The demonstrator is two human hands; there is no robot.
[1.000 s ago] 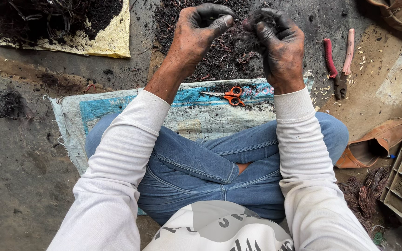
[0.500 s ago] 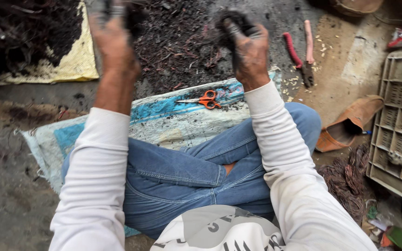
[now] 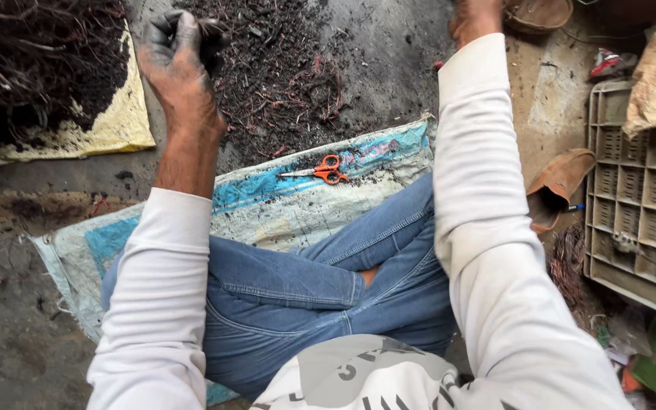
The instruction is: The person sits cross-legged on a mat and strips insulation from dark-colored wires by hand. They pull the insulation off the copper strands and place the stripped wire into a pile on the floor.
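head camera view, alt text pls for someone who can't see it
A person sits cross-legged on a woven sack, seen from above; the soot-blackened left hand pinches dark wiry strands over a pile of burnt wire scraps. The right hand reaches up to the frame's top edge, mostly cut off. Orange-handled scissors lie on the sack; a grey plastic crate stands at right.

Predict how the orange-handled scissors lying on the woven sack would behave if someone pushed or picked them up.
The scissors look small and thin, so probably light and stiff. Lying flat on the sack, they would likely slide rather than roll or tip. The blades seem closed; lifted by one handle loop, they might swing open. Grit on the sack may slow a push.
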